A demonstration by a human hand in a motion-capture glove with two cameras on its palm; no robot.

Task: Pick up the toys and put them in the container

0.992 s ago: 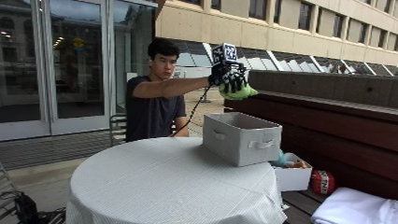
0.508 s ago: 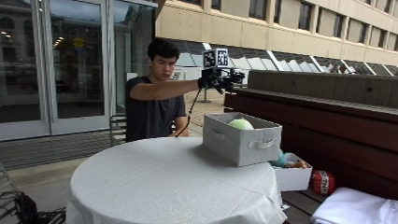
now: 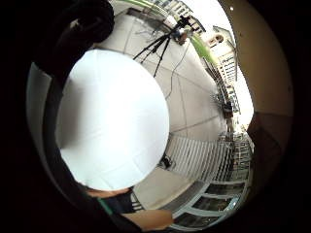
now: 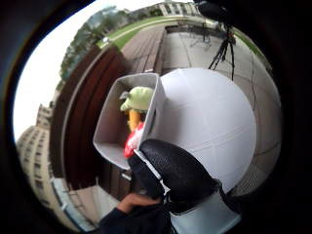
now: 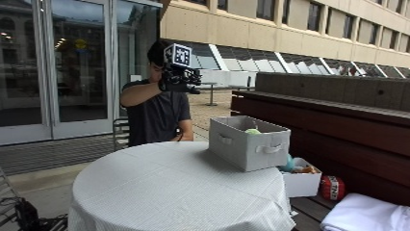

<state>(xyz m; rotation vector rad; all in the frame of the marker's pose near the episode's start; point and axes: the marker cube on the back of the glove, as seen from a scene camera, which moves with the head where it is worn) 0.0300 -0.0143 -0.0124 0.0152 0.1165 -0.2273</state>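
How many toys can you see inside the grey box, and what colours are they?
Green toy: 1
Orange toy: 1
Red toy: 1
Total in the grey box: 3 showing; more could be hidden beneath.

Round desk (image 5: 160, 192) draped in a white cloth, and the grey container (image 5: 249, 142) sits right at its far edge.

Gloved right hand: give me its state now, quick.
Gloved right hand: raised over the table, holding nothing; whether its fingers are open or curled cannot be told.
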